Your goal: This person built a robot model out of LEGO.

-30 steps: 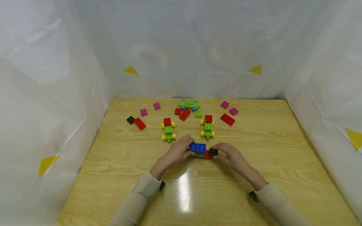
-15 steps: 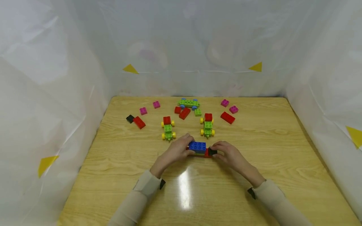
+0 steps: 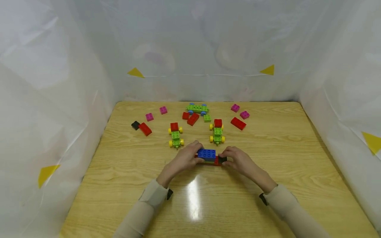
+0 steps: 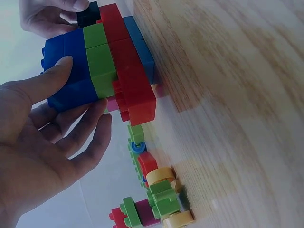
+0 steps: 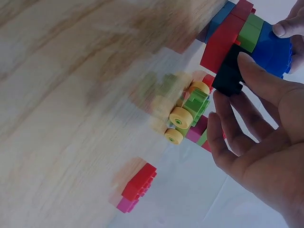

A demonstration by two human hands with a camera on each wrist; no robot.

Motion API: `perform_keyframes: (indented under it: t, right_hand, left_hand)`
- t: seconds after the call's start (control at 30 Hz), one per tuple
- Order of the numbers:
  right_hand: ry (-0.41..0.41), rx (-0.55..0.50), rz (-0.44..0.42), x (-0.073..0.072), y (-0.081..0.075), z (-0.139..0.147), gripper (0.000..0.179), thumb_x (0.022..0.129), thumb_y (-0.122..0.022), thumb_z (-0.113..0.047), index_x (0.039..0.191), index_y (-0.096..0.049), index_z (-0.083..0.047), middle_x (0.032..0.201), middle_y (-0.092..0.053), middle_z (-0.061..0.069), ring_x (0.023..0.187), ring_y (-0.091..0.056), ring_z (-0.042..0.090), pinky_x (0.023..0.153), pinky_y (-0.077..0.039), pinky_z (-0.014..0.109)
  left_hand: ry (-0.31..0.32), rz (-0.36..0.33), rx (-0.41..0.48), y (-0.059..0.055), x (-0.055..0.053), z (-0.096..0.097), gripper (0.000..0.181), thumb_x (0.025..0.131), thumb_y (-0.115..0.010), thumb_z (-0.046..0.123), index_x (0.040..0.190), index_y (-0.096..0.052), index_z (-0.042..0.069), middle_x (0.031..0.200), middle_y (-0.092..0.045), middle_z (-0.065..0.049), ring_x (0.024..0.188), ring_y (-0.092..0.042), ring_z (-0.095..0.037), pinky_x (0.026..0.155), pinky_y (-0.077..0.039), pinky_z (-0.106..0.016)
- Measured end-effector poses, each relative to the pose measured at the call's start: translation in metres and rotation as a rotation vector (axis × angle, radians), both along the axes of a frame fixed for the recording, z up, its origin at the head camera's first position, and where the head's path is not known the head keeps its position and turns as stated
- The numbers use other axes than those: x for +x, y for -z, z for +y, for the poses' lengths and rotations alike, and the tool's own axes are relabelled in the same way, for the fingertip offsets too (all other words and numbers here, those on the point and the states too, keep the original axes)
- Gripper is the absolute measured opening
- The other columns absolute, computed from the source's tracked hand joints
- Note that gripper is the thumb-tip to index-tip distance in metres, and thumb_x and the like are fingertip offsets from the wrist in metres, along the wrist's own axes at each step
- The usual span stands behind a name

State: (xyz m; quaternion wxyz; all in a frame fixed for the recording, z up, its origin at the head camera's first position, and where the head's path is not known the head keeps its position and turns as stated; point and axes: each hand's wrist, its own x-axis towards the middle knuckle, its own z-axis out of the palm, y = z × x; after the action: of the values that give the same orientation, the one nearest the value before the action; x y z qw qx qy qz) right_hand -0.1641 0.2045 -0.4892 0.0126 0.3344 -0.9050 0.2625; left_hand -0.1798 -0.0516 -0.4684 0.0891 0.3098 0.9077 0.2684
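In the head view my left hand (image 3: 186,157) holds a stack of toy building blocks by the blue block (image 3: 206,154) on top. The left wrist view shows the layers below: green blocks (image 4: 102,66), red blocks (image 4: 135,88) and a blue block (image 4: 140,47) at the bottom. My right hand (image 3: 239,160) pinches a black block (image 5: 230,71) between thumb and fingers, at the right end of the red layer. The black block touches the stack; whether it is fully pressed on cannot be seen.
Beyond the hands stand two yellow-wheeled block cars (image 3: 176,135), and a green base with blue wheels (image 3: 197,108) lies at the back. Loose red blocks (image 3: 238,123), pink blocks (image 3: 163,110), a green block (image 3: 207,118) and another black block (image 3: 135,125) are scattered across the wooden table (image 3: 119,198).
My right hand has edged slightly left, bringing the black block closer in against the stack's right end. The left hand keeps its hold, and the stack stays nearly still.
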Motion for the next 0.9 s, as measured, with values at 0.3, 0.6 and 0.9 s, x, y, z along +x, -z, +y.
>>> perform_keyframes:
  t: [0.3, 0.6, 0.9]
  right_hand:
    - [0.031, 0.06, -0.083, -0.002, -0.009, -0.004, 0.028, 0.076, -0.081, -0.009, 0.102, -0.07, -0.006, 0.098, -0.066, 0.004, 0.092, -0.062, 0.022, 0.081, -0.053, 0.041]
    - [0.127, 0.003, -0.11, 0.005, -0.011, -0.009, 0.035, 0.086, -0.074, -0.019, 0.117, -0.064, -0.005, 0.112, -0.065, 0.009, 0.102, -0.061, 0.025, 0.086, -0.051, 0.045]
    - [0.008, -0.096, 0.041, 0.007, -0.019, -0.028, 0.055, 0.083, -0.074, -0.006, 0.134, -0.052, -0.006, 0.122, -0.06, 0.011, 0.112, -0.056, 0.026, 0.092, -0.048, 0.045]
  left_hand:
    - [-0.009, -0.022, -0.014, 0.0, -0.001, 0.0, 0.035, 0.088, -0.072, 0.024, 0.116, -0.059, 0.008, 0.106, -0.056, -0.001, 0.089, -0.052, -0.013, 0.078, -0.047, -0.028]
    - [-0.001, 0.017, 0.011, 0.003, 0.0, 0.001, 0.033, 0.087, -0.072, 0.025, 0.113, -0.059, 0.009, 0.102, -0.056, 0.0, 0.086, -0.052, -0.012, 0.075, -0.046, -0.027]
    - [-0.015, 0.015, 0.026, 0.005, 0.001, 0.0, 0.033, 0.087, -0.073, 0.023, 0.112, -0.059, 0.009, 0.099, -0.054, 0.0, 0.083, -0.05, -0.012, 0.071, -0.043, -0.025]
